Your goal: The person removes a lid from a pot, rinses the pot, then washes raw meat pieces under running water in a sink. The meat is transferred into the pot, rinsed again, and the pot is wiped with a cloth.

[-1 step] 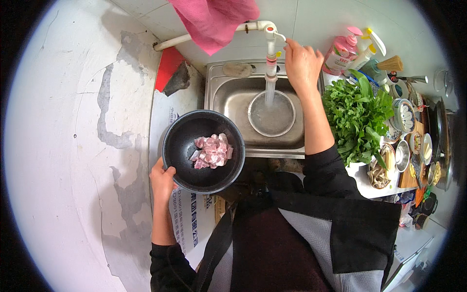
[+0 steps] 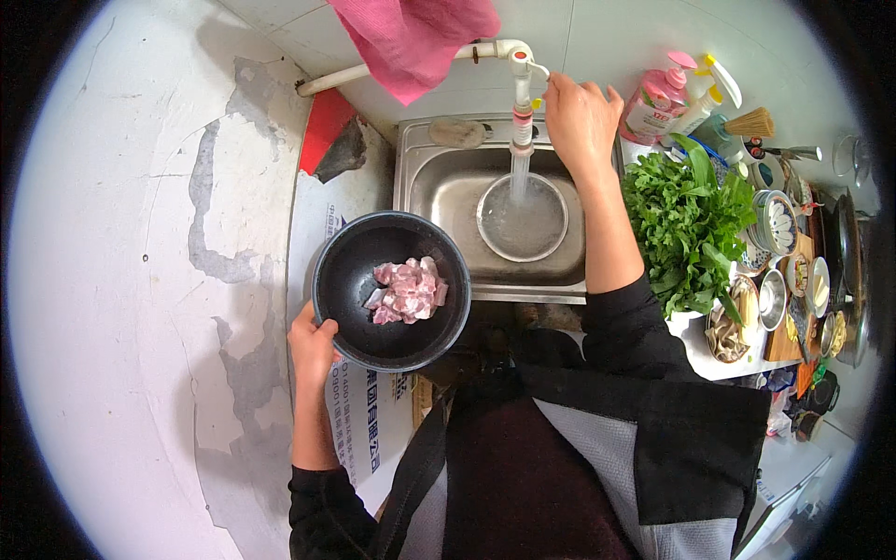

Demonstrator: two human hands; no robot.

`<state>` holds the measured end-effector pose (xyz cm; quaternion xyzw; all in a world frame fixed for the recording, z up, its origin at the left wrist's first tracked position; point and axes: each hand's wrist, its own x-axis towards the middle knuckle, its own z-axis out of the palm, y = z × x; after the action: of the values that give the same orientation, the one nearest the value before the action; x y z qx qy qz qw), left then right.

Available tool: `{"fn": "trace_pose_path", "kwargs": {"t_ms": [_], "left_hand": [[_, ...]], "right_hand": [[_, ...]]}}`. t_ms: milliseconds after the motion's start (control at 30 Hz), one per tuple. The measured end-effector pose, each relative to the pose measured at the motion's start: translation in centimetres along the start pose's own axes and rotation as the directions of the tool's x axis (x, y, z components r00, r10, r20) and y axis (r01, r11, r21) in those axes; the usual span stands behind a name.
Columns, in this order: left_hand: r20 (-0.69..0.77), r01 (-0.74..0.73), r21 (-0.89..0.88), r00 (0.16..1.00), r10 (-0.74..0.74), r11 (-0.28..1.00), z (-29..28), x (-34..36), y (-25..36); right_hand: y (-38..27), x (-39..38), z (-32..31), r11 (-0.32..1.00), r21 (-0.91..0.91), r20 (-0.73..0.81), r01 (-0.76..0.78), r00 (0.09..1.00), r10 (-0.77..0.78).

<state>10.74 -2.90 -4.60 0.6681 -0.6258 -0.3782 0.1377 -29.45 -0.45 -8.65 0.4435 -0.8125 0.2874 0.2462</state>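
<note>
My left hand [image 2: 313,345] grips the rim of a dark round bowl [image 2: 350,261] holding pink chunks of raw meat [image 2: 406,289]. My right hand [image 2: 581,126] is raised at the white tap [image 2: 520,79], fingertips pinched on its small lever [image 2: 539,68]. A stream of water [image 2: 519,173] runs from the tap into a round metal vessel [image 2: 499,224] inside the steel sink [image 2: 434,187].
Leafy greens [image 2: 691,233] lie right of the sink beside small bowls [image 2: 773,299], a wooden board [image 2: 782,345] and pump and spray bottles [image 2: 658,103]. A pink cloth [image 2: 411,37] hangs over the pipe. A cracked wall [image 2: 140,280] is close on the left.
</note>
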Motion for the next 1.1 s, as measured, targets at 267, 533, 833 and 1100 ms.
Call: {"fn": "trace_pose_path", "kwargs": {"t_ms": [267,533,833,1100], "left_hand": [[0.023,-0.017,0.063,1.0,0.016,0.998,-0.1,-0.9,0.6],[0.039,-0.029,0.01,0.999,0.029,1.0,-0.4,-1.5,0.3],[0.041,0.003,0.035,0.999,-0.005,0.999,-0.7,-3.0,-1.3],[0.004,0.025,0.007,1.0,-0.025,1.0,-0.9,-5.2,-2.9]], "right_hand": [[-3.0,0.5,-0.1,0.993,0.106,0.146,-0.044,0.989,0.028],[4.7,-20.6,8.3,0.677,-0.255,0.692,-0.69,0.359,0.626],[8.0,-29.5,15.8,-0.314,-0.118,0.892,-0.942,-0.24,0.384],[8.7,-26.6,16.7,0.016,0.018,0.75,-1.0,0.024,0.66]]}}
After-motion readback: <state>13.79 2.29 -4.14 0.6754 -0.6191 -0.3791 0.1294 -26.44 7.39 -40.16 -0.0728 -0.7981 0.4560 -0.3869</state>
